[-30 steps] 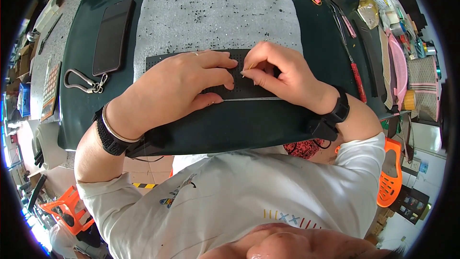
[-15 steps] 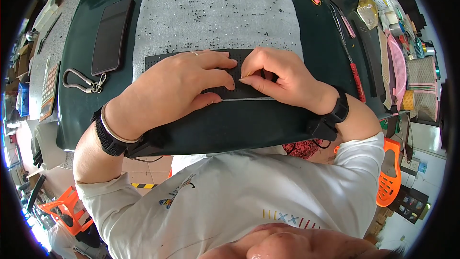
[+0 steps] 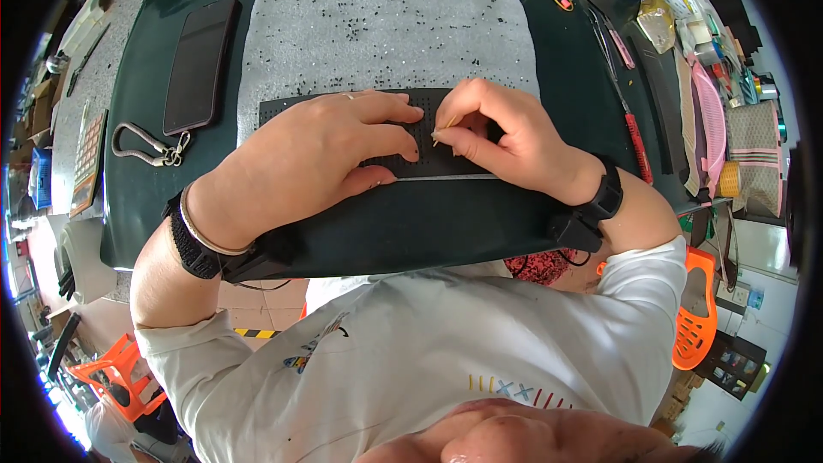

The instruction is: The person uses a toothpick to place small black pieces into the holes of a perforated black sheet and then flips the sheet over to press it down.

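Black perforated strip (image 3: 446,133), just one, flat under both hands on a speckled grey mat (image 3: 386,34). Left hand (image 3: 317,159) lies spread, pressing it down; right hand (image 3: 501,133) pinches one thin pin (image 3: 443,130). One phone (image 3: 199,64) and one carabiner (image 3: 146,144) left of them on the green worktop (image 3: 411,231).

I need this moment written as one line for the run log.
left hand: flat on black perforated strip | right hand: pinches thin pin over strip | under: grey mat | nearby: phone, carabiner
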Motion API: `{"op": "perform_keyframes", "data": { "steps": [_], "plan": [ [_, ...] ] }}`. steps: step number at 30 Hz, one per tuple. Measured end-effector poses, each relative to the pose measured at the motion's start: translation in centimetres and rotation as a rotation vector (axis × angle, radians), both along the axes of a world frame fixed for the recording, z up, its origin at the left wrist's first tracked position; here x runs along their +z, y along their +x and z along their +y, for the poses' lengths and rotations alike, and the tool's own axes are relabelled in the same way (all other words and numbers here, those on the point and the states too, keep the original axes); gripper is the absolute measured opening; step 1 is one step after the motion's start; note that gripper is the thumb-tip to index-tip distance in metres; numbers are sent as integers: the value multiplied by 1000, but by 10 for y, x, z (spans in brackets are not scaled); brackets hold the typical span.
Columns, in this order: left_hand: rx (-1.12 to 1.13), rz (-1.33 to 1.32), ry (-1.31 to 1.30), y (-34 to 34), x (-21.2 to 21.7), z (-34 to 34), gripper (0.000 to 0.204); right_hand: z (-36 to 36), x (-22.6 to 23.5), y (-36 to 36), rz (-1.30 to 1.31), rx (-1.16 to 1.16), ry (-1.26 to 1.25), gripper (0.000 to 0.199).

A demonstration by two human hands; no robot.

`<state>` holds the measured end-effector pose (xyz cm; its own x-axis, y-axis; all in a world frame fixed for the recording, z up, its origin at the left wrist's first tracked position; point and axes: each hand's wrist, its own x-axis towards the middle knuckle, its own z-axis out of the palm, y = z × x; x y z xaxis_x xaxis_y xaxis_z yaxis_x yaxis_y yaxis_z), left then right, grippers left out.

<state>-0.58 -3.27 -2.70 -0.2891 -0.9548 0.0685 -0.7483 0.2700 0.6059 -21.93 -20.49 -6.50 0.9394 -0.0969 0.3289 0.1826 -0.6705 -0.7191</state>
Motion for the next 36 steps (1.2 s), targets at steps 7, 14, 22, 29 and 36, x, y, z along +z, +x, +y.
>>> {"op": "perform_keyframes", "data": {
  "steps": [7, 14, 22, 29, 36],
  "plan": [
    [-4, 9, -7, 0, -1, 0, 30, -1, -2, 0, -10, 39, -7, 17],
    [1, 5, -3, 1, -1, 0, 29, 0, -2, 0, 3, 67, 1, 17],
    [0, -9, -18, 0, 0, 0, 29, -1, -1, 1, -59, 150, -43, 15],
    [8, -9, -11, 0, 0, 0, 29, 0, 0, -6, 45, 36, 96, 17],
    [5, -13, -12, 0, 0, 0, 29, -1, -2, -3, -19, 92, 9, 17]
  ]
}}
